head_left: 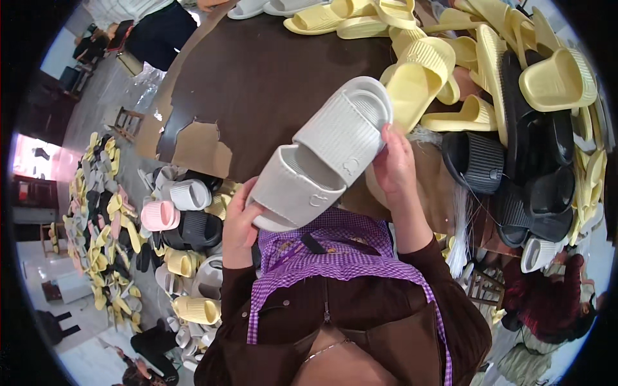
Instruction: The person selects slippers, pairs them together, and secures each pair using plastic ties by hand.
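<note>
A pair of light grey ribbed slide sandals is held up in front of me, slanting from lower left to upper right. My left hand (241, 225) grips the lower-left grey slide (293, 186) by its end, with its thumb on the edge. My right hand (394, 164) is closed on the side of the upper-right grey slide (341, 128). The two slides touch and partly overlap, each with a small raised mark on its strap. Fingers beneath them are hidden.
A dark brown table (277, 77) with torn cardboard (203, 149) lies beyond. Yellow slides (418, 77) and black slides (475, 161) are piled at the right, beside white threads (458, 238). More slides (103, 225) heap on the floor at left. Other people (547, 296) sit nearby.
</note>
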The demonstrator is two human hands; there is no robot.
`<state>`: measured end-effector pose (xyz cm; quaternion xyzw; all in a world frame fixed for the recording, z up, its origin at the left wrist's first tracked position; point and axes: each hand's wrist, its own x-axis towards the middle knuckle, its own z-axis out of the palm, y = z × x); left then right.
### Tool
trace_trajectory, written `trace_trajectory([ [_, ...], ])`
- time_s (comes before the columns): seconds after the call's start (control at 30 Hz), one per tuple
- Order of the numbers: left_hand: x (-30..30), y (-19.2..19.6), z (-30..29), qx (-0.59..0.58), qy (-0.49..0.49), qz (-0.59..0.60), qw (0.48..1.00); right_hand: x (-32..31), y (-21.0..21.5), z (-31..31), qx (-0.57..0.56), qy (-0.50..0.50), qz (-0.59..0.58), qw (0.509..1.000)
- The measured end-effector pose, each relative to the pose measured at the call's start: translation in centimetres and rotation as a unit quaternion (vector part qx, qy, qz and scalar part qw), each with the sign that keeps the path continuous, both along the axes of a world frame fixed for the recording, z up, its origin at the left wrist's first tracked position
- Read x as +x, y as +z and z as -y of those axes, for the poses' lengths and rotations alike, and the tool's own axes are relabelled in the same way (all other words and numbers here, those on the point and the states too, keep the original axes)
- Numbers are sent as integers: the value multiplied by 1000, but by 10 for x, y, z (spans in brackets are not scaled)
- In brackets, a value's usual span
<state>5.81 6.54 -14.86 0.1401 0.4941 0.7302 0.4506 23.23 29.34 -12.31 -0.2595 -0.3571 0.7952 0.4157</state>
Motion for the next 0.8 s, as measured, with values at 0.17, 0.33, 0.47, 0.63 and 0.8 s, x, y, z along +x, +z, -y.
trace_trajectory([
  [0.17, 5, -19, 18, 32, 24, -3, 999, -11, 5, 6, -47, -14, -8, 999],
  [0.33, -7, -32, 28, 5, 100, -39, 994, -20, 1, 12, 35, -3, 1, 999],
  [0.47, -17, -27, 27, -14, 191, -113, 975, -26, 9, 25, 16, -32, -3, 999],
  [0.63, -39, 19, 40, -5, 332, -101, 938, 2, 4, -6, 47, -146, -38, 987],
  [0.8, -70, 56, 58, -34, 318, -135, 938, 34, 40, -47, 77, -219, -6, 973],
])
